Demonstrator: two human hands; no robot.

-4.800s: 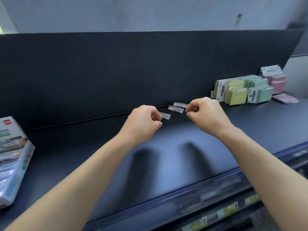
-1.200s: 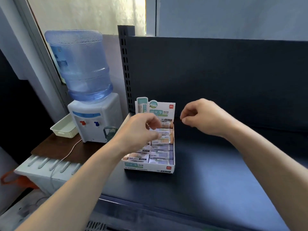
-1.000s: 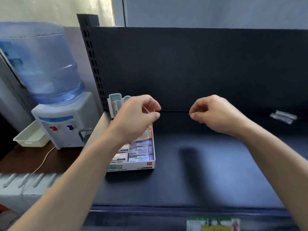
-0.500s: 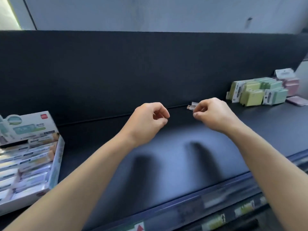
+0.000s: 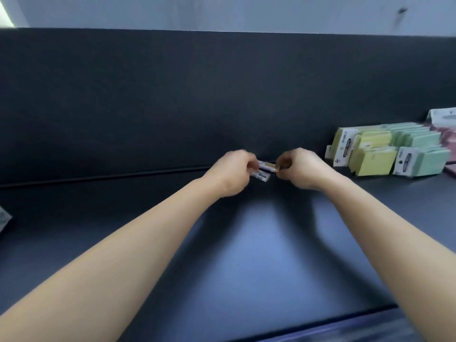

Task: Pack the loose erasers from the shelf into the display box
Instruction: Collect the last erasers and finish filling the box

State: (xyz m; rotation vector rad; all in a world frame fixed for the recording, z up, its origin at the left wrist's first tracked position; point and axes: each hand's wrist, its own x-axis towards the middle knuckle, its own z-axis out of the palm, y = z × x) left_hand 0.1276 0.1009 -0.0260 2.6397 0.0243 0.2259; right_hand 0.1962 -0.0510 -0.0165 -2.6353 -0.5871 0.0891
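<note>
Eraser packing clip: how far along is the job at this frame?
Done: three loose erasers lay at the back of the shelf earlier; only two show now. In hand: the right hand pinches the end of the upper eraser; the blurred left hand is at the lower eraser, its grip unclear. Left: both must go to the display box, apparently the sliver at the left edge.

shelf (image 5: 246, 267) front: open reach | right: note-pad packs (image 5: 385, 156) block | rear: back panel (image 5: 172, 95)
</note>
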